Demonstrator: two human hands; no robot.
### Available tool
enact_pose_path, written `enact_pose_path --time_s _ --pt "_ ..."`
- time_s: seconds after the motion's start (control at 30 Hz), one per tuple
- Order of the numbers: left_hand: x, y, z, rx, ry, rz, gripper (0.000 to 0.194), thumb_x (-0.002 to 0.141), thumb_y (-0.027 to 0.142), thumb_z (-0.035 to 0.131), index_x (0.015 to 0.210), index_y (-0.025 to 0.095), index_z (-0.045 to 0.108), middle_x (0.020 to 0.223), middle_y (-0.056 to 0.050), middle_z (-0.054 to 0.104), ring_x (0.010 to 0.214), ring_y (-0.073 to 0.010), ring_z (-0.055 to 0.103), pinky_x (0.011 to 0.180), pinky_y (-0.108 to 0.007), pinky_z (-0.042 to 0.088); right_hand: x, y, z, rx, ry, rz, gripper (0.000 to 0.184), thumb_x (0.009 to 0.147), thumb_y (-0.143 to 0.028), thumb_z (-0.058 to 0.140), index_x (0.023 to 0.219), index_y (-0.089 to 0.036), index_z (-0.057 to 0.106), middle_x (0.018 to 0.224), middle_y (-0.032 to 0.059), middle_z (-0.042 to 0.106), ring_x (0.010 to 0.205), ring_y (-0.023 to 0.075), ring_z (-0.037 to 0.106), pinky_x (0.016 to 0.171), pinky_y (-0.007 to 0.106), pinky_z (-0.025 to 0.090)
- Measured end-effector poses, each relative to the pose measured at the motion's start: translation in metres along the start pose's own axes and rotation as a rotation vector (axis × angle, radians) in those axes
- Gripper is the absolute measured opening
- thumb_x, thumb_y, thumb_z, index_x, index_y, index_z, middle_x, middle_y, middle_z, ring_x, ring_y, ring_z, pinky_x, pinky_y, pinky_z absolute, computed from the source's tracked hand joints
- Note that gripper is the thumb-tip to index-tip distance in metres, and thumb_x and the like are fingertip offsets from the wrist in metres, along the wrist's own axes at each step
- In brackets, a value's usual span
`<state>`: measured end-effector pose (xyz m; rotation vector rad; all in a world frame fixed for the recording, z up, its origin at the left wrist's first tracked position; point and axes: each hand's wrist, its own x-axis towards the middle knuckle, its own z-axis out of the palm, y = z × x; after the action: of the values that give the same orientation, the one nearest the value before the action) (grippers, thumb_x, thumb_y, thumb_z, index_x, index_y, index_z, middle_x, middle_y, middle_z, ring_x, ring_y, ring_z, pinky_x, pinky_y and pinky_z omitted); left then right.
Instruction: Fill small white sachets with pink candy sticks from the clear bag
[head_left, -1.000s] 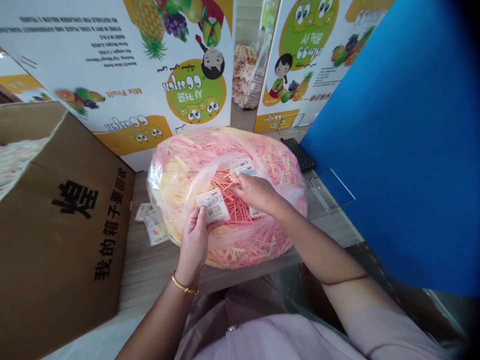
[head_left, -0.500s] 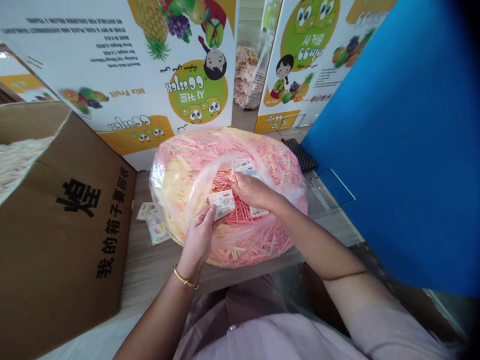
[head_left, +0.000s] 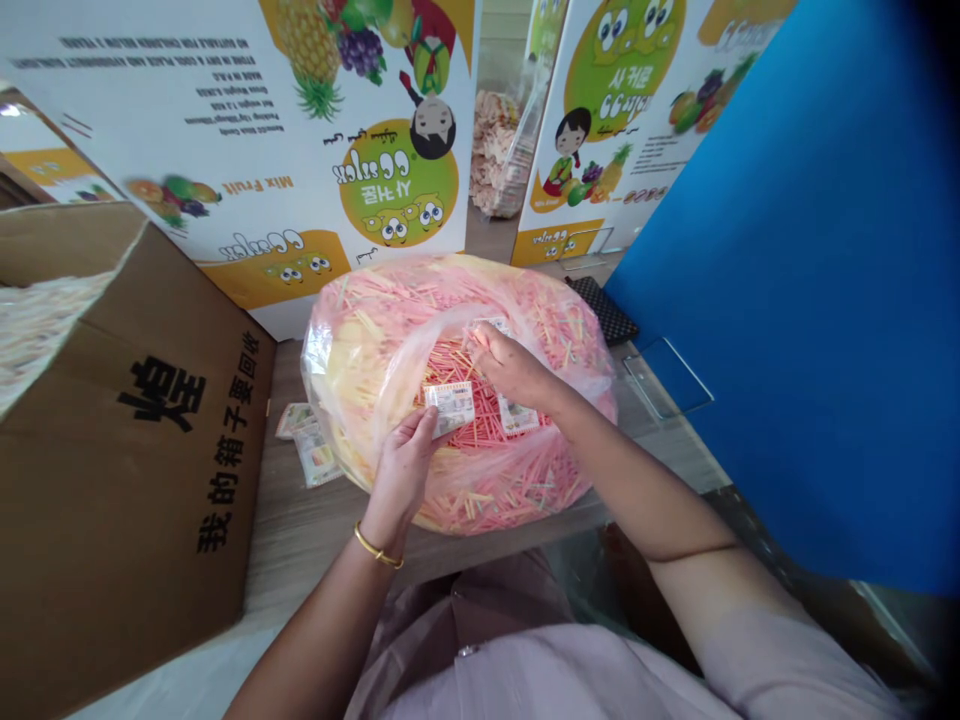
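Observation:
A big clear plastic bag (head_left: 352, 370) full of thin pink and yellow sticks (head_left: 480, 432) lies on the table, its mouth open at the top. Over that opening, my left hand (head_left: 409, 450) pinches a small printed packet (head_left: 451, 402) by its lower left edge. My right hand (head_left: 506, 365) is up and to the right of it, fingers closed together; whatever they hold, if anything, is too small to make out. Another printed packet (head_left: 519, 415) rests on the sticks beneath my right hand, partly covered by it.
Two small packets (head_left: 315, 455) lie on the table left of the bag. A brown carton (head_left: 150, 440) stands at the left, white printed cartons (head_left: 262, 90) behind. To the right are a blue panel (head_left: 787, 300), a wire handle (head_left: 667, 378) and a dark patterned object (head_left: 604, 308).
My right hand has moved slightly up and away from the packet in my left hand. The left hand keeps its pinch on the packet, almost in place.

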<state>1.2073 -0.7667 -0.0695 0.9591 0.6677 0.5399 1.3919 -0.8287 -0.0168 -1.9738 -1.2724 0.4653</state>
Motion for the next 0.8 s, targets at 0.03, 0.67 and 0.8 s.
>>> enact_pose_path --time_s 0.03,0.67,0.8 --pt "0.000 0.000 0.000 0.008 0.010 0.015 0.043 0.075 0.053 0.084 0.095 0.016 0.077 0.102 -0.008 0.078 0.101 -0.0231 0.072 0.099 -0.040 0.057 -0.004 -0.001 -0.003 0.041 -0.015 -0.024 0.021 0.105 -0.035 0.038 0.106 -0.022 0.054 0.104 0.0052 0.071 0.094 0.0190 0.065 0.087 0.032 0.049" --pt "-0.005 -0.001 -0.004 0.193 -0.026 0.105 0.034 0.084 0.050 0.079 0.098 0.019 0.082 0.102 -0.006 0.079 0.103 -0.0229 0.070 0.103 -0.038 0.052 -0.047 -0.027 -0.016 -0.072 -0.001 -0.056 0.023 0.096 -0.036 0.060 0.116 -0.024 0.062 0.108 0.0026 0.075 0.090 0.0186 0.068 0.077 0.027 0.044" --pt "-0.005 -0.004 -0.003 0.181 -0.025 0.110 0.032 0.081 0.048 0.081 0.094 0.019 0.081 0.095 -0.004 0.078 0.097 -0.0210 0.070 0.100 -0.036 0.051 -0.053 -0.038 -0.012 -0.270 -0.128 -0.054 0.028 0.099 -0.034 0.060 0.125 -0.023 0.061 0.119 0.0064 0.076 0.100 0.0223 0.072 0.083 0.030 0.046"
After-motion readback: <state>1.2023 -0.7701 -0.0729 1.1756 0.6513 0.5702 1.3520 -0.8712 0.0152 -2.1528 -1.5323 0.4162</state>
